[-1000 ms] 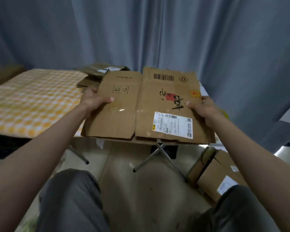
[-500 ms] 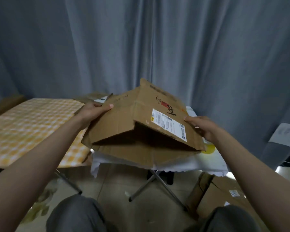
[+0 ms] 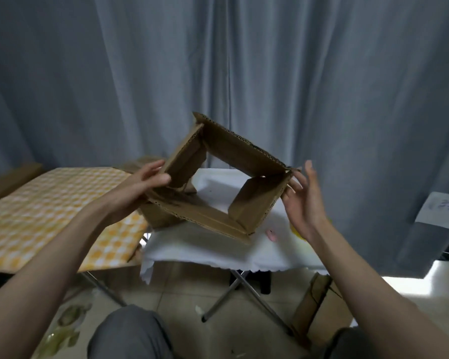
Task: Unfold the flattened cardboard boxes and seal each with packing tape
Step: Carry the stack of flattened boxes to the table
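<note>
Since half a second ago the cardboard box (image 3: 218,187) has swung from a half-flattened wedge into an open rectangular tube, its open end facing the camera, so the white cloth (image 3: 213,244) shows through it.

Head view: the box hangs tilted at the centre, above the white-draped folding tabletop (image 3: 283,257). The left hand (image 3: 143,187), at 9 o'clock of the box, grips its left corner, thumb on the near edge and fingers curled behind the wall. The right hand (image 3: 302,200), at 3 o'clock, is spread with straight fingers, fingertips touching the right corner. A yellow-checked cloth (image 3: 49,216) covers the surface at 8 o'clock. Another cardboard box (image 3: 311,304) stands on the floor at 5 o'clock. A grey curtain (image 3: 270,73) fills the 12 o'clock background.
</note>
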